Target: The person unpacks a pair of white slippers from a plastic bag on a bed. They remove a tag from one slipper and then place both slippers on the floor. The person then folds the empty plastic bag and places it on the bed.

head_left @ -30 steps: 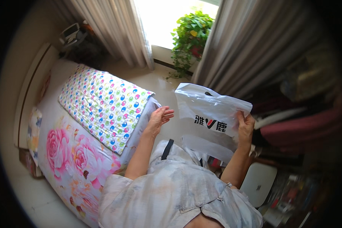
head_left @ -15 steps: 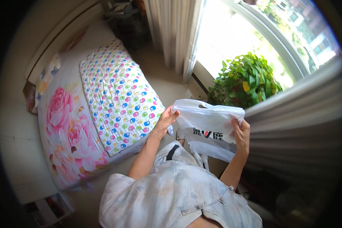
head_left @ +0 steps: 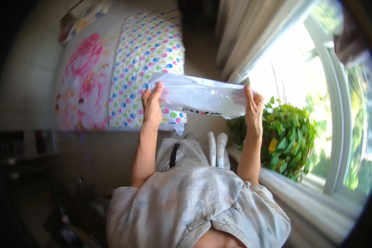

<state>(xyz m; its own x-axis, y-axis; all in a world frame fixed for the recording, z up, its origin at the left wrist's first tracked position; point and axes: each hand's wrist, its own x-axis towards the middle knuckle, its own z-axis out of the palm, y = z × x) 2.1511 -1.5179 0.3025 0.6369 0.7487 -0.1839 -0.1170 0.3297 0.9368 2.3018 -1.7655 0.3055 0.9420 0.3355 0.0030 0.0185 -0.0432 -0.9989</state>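
Observation:
A white translucent plastic bag [head_left: 202, 93] with dark printing near its lower edge is stretched sideways between my two hands. My left hand [head_left: 153, 105] grips its left end, thumb on top and fingers curled beneath. At the other end, my right hand [head_left: 253, 105] pinches the bag's right corner, thumb up. Both arms reach out ahead of my body, and the bag hangs in the air above the floor, partly in front of the bed's near edge. The underside of the bag and the fingers behind it are hidden.
To the left stands a bed with a pink-flowered sheet [head_left: 84, 87] and a dotted quilt [head_left: 149, 58]. A leafy green plant [head_left: 287, 140] sits by the bright window [head_left: 335, 103] on the right. Curtains [head_left: 252, 37] hang beyond it. A low white shelf [head_left: 25, 144] is at far left.
Both hands have moved up and farther apart, pulling the bag taut and tilting it flatter, so its printing is foreshortened. My view has turned, shifting bed and window.

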